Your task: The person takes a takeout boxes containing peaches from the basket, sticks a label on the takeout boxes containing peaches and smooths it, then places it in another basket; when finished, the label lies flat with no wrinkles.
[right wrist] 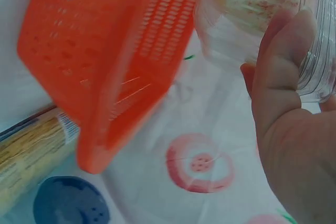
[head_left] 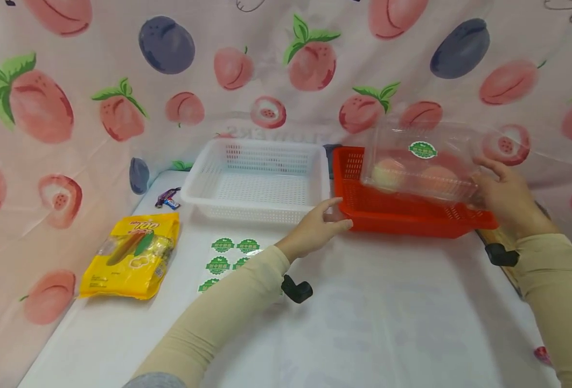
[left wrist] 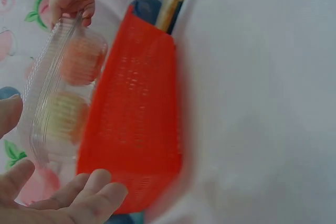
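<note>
My right hand (head_left: pixel 504 196) grips the right end of a clear plastic fruit box (head_left: pixel 421 161), which is held over the red basket (head_left: pixel 412 223). Two round fruits, one pale yellow-green and one reddish, show through its wall, and a green round sticker (head_left: pixel 423 150) is on the lid. In the right wrist view, the thumb (right wrist: pixel 286 61) presses against the box's side. My left hand (head_left: pixel 315 226) is by the red basket's left front corner with its fingers spread. Whether its fingertips touch the basket cannot be told.
A white basket (head_left: pixel 257 210) stands left of the red one. In front of it lies a sheet of green stickers (head_left: pixel 218 265), partly behind the left arm. Further left are a yellow candy bag (head_left: pixel 131 256) and small wrapped sweets (head_left: pixel 168 198). A long yellowish package (right wrist: pixel 37 156) lies right of the red basket.
</note>
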Demonstrator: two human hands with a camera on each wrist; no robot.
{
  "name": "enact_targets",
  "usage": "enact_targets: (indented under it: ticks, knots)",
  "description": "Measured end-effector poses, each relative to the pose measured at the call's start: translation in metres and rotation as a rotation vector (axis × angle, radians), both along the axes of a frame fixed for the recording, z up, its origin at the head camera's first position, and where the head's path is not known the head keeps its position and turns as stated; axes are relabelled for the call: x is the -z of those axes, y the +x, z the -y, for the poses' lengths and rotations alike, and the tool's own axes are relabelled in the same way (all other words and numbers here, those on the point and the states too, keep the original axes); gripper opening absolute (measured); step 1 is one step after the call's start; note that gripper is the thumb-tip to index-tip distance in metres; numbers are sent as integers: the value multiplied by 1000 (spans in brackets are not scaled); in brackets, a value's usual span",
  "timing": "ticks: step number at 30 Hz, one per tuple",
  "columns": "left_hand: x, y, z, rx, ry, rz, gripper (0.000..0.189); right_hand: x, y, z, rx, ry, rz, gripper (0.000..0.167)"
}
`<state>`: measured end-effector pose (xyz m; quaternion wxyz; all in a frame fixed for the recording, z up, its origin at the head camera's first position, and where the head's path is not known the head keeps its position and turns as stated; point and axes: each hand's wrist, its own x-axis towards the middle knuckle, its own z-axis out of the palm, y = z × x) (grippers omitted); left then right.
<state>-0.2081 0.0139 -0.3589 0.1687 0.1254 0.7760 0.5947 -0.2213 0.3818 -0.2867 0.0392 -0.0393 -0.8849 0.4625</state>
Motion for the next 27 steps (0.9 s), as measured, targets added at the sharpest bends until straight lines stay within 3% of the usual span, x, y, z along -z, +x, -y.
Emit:
enact_targets:
  ticks: [12,17,27]
  knots:
    - [18,-11,-23,-68,8,-50,69,29,-27,-20,-87,0,26,66]
    - [19,-16,-31,-99,37,-16,69,33,-31,-21,-87,13,118,72]
    - [22,-21,-39,-131,-6,76,69,45,-37,-27,-63,96,207,82]
